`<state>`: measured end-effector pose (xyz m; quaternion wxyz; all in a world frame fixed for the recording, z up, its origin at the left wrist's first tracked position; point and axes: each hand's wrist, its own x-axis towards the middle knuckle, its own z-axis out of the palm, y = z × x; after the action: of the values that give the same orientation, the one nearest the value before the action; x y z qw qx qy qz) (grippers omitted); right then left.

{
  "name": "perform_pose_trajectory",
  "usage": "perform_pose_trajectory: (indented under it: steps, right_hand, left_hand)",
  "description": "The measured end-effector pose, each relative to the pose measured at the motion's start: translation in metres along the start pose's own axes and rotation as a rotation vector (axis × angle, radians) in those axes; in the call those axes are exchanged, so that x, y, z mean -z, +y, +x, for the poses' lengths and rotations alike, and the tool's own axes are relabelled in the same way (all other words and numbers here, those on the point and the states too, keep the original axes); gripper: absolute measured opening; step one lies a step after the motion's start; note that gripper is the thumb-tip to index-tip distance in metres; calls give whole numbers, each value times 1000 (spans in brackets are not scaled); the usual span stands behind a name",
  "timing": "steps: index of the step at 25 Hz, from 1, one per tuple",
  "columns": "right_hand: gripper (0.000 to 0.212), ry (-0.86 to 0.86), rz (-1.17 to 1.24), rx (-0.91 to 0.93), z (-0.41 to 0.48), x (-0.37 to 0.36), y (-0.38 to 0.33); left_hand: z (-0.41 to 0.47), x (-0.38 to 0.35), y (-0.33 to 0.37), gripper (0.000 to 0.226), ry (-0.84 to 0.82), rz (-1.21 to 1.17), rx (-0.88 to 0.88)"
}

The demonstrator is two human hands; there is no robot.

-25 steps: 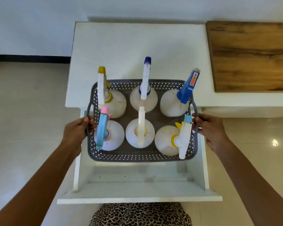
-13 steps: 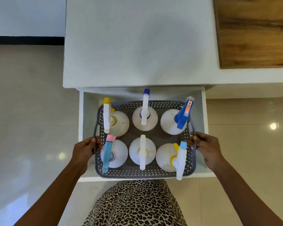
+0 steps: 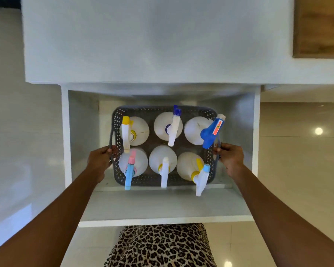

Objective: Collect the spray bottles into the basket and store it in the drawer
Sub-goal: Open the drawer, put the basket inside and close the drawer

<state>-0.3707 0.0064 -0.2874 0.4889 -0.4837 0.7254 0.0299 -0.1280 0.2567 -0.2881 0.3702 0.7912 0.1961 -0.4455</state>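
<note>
I read the basket (image 3: 116, 120) as grey perforated plastic w/ a dull sheen. Spray bottles (image 3: 162, 122): milky plastic, matt. Drawer (image 3: 162, 207): white, smooth, matt (paint or laminate, can't tell). Floor tiles (image 3: 297, 160) glossy, approx mirror-like. Board (image 3: 320, 26): grained wood. Leopard-print cloth (image 3: 162, 247).

Arrow sticker (image 3: 217, 126) on blue sprayer (image 3: 207, 137)
</note>
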Motion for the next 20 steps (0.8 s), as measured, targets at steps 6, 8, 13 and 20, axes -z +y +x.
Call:
perform_pose_trajectory:
  steps: [6,8,13,20]
  right_hand:
    - [23,32,-60,-57,49,-24,-5]
    - [24,33,-79,-74,56,-28,-7]
    - [24,48,-126,-100,64,-34,-8]
    - [25,23,-286,-8,51,-33,-16]
  left_hand:
    - [38,-28,3,21,2,-176,213]
    - [46,-33,6,26,23,-193,233]
    - [57,-42,12,30,13,-174,249]
    - [57,-36,13,26,-53,-117,255]
